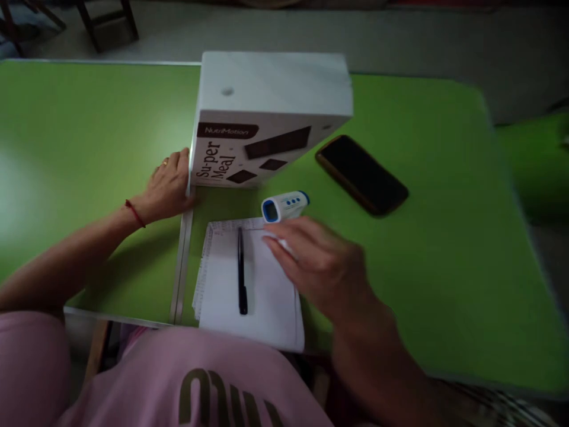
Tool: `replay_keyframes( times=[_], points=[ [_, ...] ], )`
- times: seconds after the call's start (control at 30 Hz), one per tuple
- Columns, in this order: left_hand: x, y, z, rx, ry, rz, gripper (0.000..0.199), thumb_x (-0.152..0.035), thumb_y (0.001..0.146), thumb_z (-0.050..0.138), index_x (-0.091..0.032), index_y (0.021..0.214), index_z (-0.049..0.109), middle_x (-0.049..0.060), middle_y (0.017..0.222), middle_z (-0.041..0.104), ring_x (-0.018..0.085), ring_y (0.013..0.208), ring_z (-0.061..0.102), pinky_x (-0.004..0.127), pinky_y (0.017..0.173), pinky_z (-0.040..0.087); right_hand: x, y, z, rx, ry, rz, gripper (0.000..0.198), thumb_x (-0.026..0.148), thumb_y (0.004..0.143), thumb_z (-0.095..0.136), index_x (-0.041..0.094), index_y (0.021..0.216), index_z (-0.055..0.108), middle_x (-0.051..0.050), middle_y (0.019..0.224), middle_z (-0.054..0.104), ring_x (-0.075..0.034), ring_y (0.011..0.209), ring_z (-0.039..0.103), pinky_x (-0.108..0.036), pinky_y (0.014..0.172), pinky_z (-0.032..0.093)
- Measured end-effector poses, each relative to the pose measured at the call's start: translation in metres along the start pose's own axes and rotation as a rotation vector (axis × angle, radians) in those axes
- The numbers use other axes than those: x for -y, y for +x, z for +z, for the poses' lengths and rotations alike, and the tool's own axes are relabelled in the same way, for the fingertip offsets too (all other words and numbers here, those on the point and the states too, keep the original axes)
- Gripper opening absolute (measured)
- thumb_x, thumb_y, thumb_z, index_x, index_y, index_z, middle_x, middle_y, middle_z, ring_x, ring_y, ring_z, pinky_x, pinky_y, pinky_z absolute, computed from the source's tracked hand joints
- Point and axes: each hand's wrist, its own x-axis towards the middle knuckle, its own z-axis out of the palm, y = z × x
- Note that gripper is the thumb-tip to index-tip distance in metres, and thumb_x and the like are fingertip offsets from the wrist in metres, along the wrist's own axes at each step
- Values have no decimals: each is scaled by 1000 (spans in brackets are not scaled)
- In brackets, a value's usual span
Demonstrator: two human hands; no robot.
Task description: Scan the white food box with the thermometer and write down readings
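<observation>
A white box [275, 83] printed "NutriMotion Su-per Meal" stands upright near the middle of the green table. My left hand [171, 184] holds it at its lower left side, fingers curled toward the edge and some fingertips hidden. A white and blue infrared thermometer [291, 204] is in my right hand [329, 264], slightly blurred, with thumb and fingers closed around its handle. Its small screen faces me. Below lies an open notebook [267, 290] of white pages, with a black pen [241, 273] lying lengthwise on it.
Right of the box lies a dark smartphone [362, 175] in a brown case. A metal seam [181, 267] runs across the green table [453, 255], left of the notebook. Stool legs [109, 21] stand on the floor beyond the far edge.
</observation>
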Motion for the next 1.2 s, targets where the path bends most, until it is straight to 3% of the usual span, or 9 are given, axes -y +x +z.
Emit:
replay_keyframes(
  times=[0.17, 0.33, 0.43, 0.6, 0.77, 0.9, 0.97, 1.03, 1.2],
  points=[
    [-70, -45, -29, 381, 453, -69, 31, -43, 95, 54, -13, 86, 56, 6, 71, 55, 17, 57, 52, 25, 49, 37, 12, -1, 20, 182, -97, -266, 41, 1, 89, 39, 20, 109, 69, -5, 77, 61, -13, 65, 53, -27, 55, 37],
    [-114, -81, -24, 715, 334, 94, 58, -52, 94, 55, -8, 128, 39, 7, 83, 66, 22, 64, 63, 28, 45, 33, 7, 4, 24, 182, -131, -325, 29, 3, 89, 44, 17, 87, 70, -5, 75, 61, -14, 67, 52, -28, 59, 36],
    [-110, -85, -13, 754, 328, 107, 78, -60, 93, 50, -5, 140, 22, 10, 95, 69, 25, 75, 68, 31, 49, 39, 6, 7, 24, 169, -129, -316, 27, 5, 90, 45, 18, 85, 68, -3, 73, 59, -12, 62, 49, -27, 57, 33],
    [-102, -85, -3, 733, 329, 147, 90, -72, 91, 40, 2, 140, 23, 13, 92, 69, 26, 74, 68, 33, 49, 39, 5, 11, 29, 159, -151, -353, 23, 6, 88, 48, 18, 86, 67, -3, 71, 60, -13, 61, 49, -27, 59, 35],
    [-100, -89, 2, 721, 320, 185, 69, -52, 103, 27, 5, 142, 24, 13, 90, 69, 23, 70, 68, 33, 45, 36, -6, 15, 26, 1, -147, -348, 14, 11, 88, 52, 18, 84, 63, -3, 74, 66, -13, 58, 55, -27, 56, 39],
    [-100, -91, 6, 684, 392, 217, 53, -31, 103, 35, 6, 141, 27, 12, 89, 68, 22, 70, 68, 33, 44, 37, 10, 14, 24, -279, 332, -26, 10, 13, 80, 62, 20, 86, 57, 0, 75, 67, -12, 62, 63, -23, 57, 49],
    [-100, -92, 8, 665, 408, 216, 55, -32, 103, 38, 6, 141, 29, 12, 89, 68, 22, 70, 68, 32, 45, 38, 26, 12, 28, -229, 681, 297, 9, 17, 79, 64, 20, 84, 57, 1, 75, 68, -12, 59, 64, -24, 55, 51],
    [-100, -93, 9, 654, 406, 207, 58, -36, 102, 40, 5, 141, 30, 12, 88, 68, 22, 72, 69, 32, 45, 39, 39, 10, 38, -61, 888, 444, 2, 20, 80, 60, 20, 79, 59, 2, 67, 67, -13, 57, 64, -24, 52, 52],
    [-98, -94, 10, 642, 377, 202, 59, -38, 101, 43, 5, 140, 31, 10, 87, 68, 22, 71, 69, 32, 46, 41, 48, 6, 67, -188, 603, 417, 8, 24, 78, 63, 19, 73, 61, 4, 56, 63, -9, 44, 55, -20, 42, 43]
  ],
)
